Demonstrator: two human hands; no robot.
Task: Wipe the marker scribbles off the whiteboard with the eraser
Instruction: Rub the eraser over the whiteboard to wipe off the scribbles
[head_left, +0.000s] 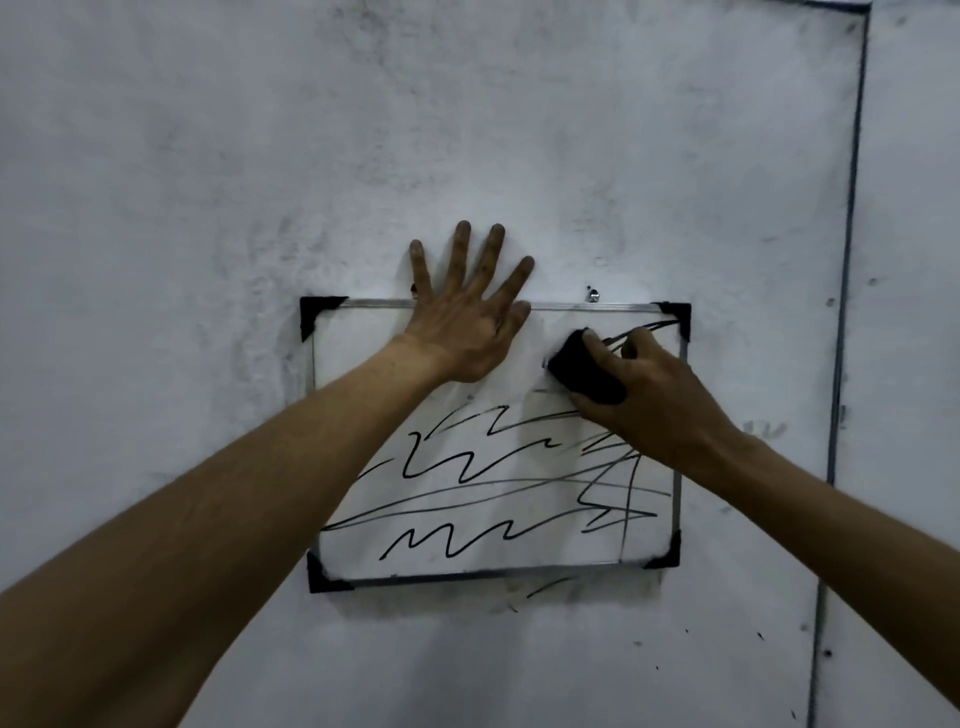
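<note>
The right hand (654, 395) is squeezing the soft black eraser (584, 374) in curled fingers, near the top right of the small metal-framed whiteboard (353, 519). The black marker scribbles (467, 467) are lying mostly below it. The left hand (462, 322), fingers spread flat and holding nothing, is pressing the top edge.

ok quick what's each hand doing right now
Left hand: open, fingers spread, flat across the top edge of the metal-framed whiteboard.
Right hand: closed on the black foam eraser.
</note>
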